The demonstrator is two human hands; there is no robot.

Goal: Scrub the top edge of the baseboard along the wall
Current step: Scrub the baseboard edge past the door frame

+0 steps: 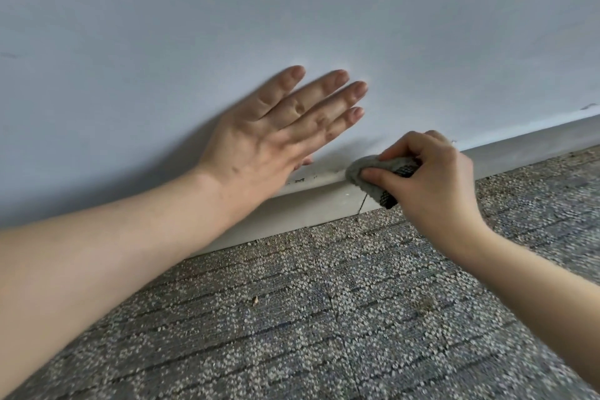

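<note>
Fingers around cloth on slanting baseboard

From my seat I cannot see the palm of the left hand; only its back shows, and its thumb is tucked out of sight underneath. My left forearm covers a long stretch of the baseboard toward the left, and both forearms are cut off by the picture's edges. The right hand wraps most of the cloth, so I cannot tell its full shape, nor where its dark woven part ends. That hand also hides the top edge of the baseboard behind it. Small dark specks sit on the ledge by the left hand; they are too small to identify. The carpet blurs at the near right.
</note>
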